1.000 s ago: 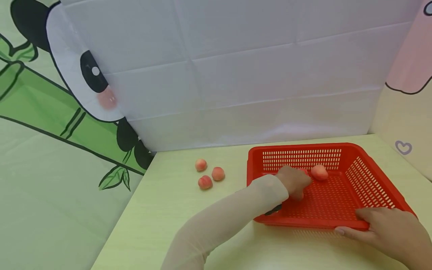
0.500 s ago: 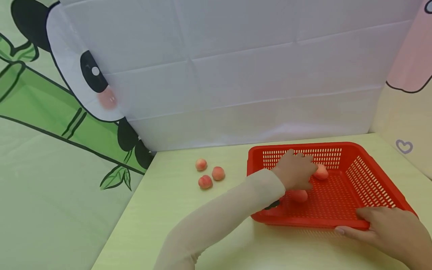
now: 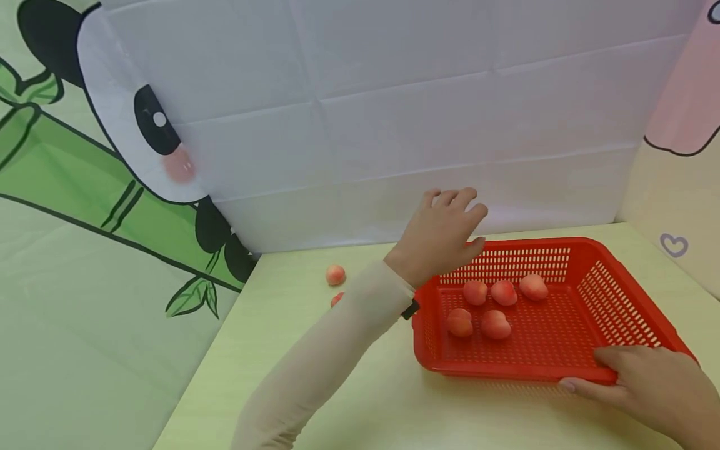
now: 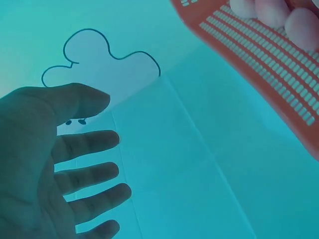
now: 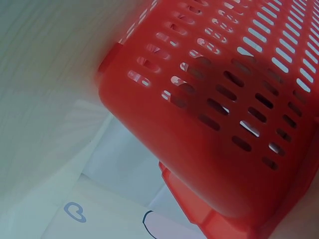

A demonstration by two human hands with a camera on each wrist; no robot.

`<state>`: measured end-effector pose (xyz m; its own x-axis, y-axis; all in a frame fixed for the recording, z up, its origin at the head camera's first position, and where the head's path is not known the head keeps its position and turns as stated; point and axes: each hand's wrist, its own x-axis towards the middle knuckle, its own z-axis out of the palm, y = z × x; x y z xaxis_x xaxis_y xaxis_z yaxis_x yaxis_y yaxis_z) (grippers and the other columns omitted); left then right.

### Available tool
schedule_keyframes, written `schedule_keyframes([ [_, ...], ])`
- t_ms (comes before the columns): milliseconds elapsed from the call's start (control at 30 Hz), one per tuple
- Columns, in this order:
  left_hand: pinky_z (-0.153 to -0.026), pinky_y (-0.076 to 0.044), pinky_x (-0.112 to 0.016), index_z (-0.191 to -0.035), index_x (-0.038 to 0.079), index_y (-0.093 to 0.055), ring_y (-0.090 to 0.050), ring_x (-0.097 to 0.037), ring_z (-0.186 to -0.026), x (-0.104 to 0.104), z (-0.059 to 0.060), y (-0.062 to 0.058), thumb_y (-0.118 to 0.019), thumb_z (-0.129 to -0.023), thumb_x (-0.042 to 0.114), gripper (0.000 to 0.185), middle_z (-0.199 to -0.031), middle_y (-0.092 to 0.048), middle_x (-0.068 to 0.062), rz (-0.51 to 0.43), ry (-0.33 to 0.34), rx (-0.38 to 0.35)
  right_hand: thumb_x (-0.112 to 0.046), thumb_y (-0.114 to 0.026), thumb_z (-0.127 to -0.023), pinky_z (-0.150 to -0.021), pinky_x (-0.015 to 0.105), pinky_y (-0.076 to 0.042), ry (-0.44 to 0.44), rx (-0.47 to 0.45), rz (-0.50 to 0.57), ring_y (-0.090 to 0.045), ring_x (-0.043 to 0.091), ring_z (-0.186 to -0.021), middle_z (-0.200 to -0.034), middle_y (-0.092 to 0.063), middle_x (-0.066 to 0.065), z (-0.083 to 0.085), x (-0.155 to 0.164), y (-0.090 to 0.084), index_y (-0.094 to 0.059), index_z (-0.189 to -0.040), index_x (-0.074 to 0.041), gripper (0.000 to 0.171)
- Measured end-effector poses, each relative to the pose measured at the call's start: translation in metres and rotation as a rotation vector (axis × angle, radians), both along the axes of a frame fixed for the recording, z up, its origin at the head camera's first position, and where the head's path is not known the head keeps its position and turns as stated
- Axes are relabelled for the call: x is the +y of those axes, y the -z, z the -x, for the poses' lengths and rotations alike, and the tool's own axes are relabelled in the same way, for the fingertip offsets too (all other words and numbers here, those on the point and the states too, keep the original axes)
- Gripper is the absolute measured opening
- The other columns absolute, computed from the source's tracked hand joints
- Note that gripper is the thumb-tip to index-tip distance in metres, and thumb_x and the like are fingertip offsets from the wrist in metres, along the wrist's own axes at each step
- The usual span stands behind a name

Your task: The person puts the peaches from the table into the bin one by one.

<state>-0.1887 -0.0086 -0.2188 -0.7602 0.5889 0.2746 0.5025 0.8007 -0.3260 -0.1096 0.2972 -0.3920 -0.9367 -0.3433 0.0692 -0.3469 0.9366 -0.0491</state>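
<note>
A white cloth backdrop (image 3: 394,125) fills the top and centre of the head view, with a panda-and-bamboo print at the left edge, shutting the work area off from its surroundings. Below it, a pale green table (image 3: 315,375) spreads across the lower half. A red slotted basket (image 3: 619,306) sits at lower right on the table, its near corner gripped by the right hand (image 3: 647,384), fingers hooked over the rim, seemingly to keep the light basket from sliding. The left hand (image 3: 441,234), in a long pale sleeve (image 3: 326,356), hangs in the air at centre frame above the basket's far left corner, fingers spread and holding nothing; the left wrist view shows the same splayed fingers (image 4: 84,144) against the backdrop. Five small peaches (image 3: 489,303) lie loose on the basket floor, grouped toward its left side. Two more peaches (image 3: 335,275) rest on the table left of the basket, one half hidden behind the sleeve.
</note>
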Motion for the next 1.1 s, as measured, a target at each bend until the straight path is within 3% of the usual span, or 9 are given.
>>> schedule_keyframes([
  [133, -0.119, -0.037, -0.045, -0.138, 0.021, -0.066, -0.055, -0.026, -0.139, -0.019, 0.001, 0.007, -0.060, -0.106, 0.035, 0.035, -0.153, -0.054, -0.004, -0.008, -0.014, -0.009, -0.078, -0.069, -0.086, -0.058, 0.036, -0.037, 0.002, 0.000, 0.006, -0.048, 0.014, -0.062, -0.062, -0.046, -0.008, 0.001, 0.001, 0.001, -0.070, -0.084, -0.020, 0.059],
  [400, -0.117, -0.042, -0.048, -0.147, 0.016, -0.059, -0.055, -0.030, -0.140, -0.056, 0.009, 0.035, -0.061, -0.105, 0.030, 0.044, -0.153, -0.054, -0.007, -0.058, -0.066, -0.081, -0.078, -0.072, -0.084, -0.062, 0.045, -0.052, 0.003, -0.007, 0.025, -0.065, 0.020, -0.070, -0.082, -0.073, 0.002, 0.002, 0.002, 0.005, -0.080, -0.099, -0.010, 0.070],
  [533, -0.113, -0.046, -0.051, -0.149, 0.014, -0.056, -0.057, -0.032, -0.137, -0.076, 0.016, 0.043, -0.062, -0.105, 0.024, 0.046, -0.149, -0.056, -0.009, -0.101, -0.085, -0.101, -0.078, -0.071, -0.085, -0.061, 0.043, -0.051, 0.004, -0.016, 0.010, -0.063, 0.019, -0.069, -0.080, -0.071, 0.000, 0.002, 0.002, 0.003, -0.080, -0.099, -0.010, 0.070],
  [733, -0.107, -0.049, -0.051, -0.144, 0.011, -0.060, -0.060, -0.034, -0.130, -0.102, 0.026, 0.061, -0.063, -0.100, 0.010, 0.044, -0.143, -0.058, -0.010, -0.138, -0.143, -0.205, -0.078, -0.072, -0.084, -0.059, 0.040, -0.046, 0.005, 0.001, 0.019, -0.058, 0.016, -0.066, -0.072, -0.064, -0.006, 0.001, 0.001, 0.003, -0.078, -0.095, -0.012, 0.067],
  [933, -0.104, -0.051, -0.051, -0.140, 0.012, -0.064, -0.060, -0.034, -0.127, -0.121, 0.034, 0.085, -0.066, -0.097, 0.005, 0.044, -0.141, -0.058, -0.010, -0.112, -0.175, -0.305, -0.078, -0.073, -0.083, -0.059, 0.040, -0.048, 0.002, 0.014, 0.021, -0.060, 0.017, -0.066, -0.074, -0.066, -0.004, 0.001, 0.001, 0.002, -0.080, -0.097, -0.011, 0.069],
  [1100, -0.100, -0.053, -0.049, -0.144, 0.013, -0.063, -0.061, -0.034, -0.126, -0.133, 0.038, 0.105, -0.071, -0.096, 0.004, 0.049, -0.142, -0.057, -0.010, -0.073, -0.249, -0.399, -0.078, -0.073, -0.083, -0.058, 0.039, -0.045, -0.002, 0.020, 0.026, -0.057, 0.016, -0.065, -0.070, -0.062, -0.007, 0.001, 0.001, 0.002, -0.079, -0.094, -0.014, 0.065],
])
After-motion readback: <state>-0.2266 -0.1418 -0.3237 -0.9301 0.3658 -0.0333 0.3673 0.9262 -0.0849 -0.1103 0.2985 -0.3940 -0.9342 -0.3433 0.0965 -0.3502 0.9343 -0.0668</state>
